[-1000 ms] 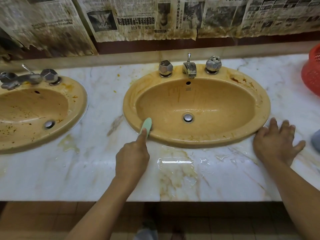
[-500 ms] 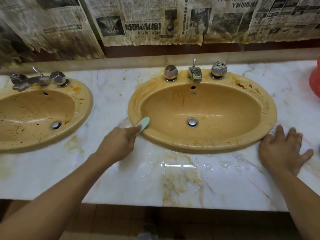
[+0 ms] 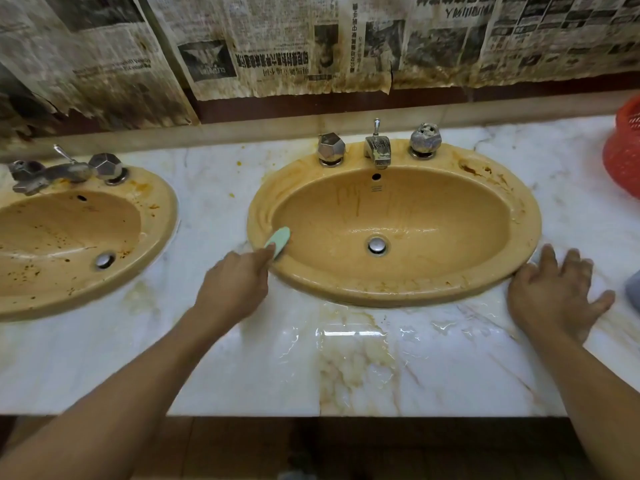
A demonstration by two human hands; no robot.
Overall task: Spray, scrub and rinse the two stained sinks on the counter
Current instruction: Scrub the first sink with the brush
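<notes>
Scrub step: left hand [image 3: 231, 285] grips a green brush [image 3: 278, 241] on the right sink's [image 3: 519, 216] near-left rim; right hand [image 3: 554, 296] spread flat on the counter [image 3: 242, 368]. Left sink [image 3: 152, 199] looks unscrubbed. Next: work round the rim stains.

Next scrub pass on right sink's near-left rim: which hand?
Left. The left hand grips the green brush, its head at that rim of the right sink. The right hand lies flat on the counter, holding nothing.

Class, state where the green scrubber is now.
In the head view, the green scrubber rests on the left rim of the right sink, held by the left hand.
</notes>
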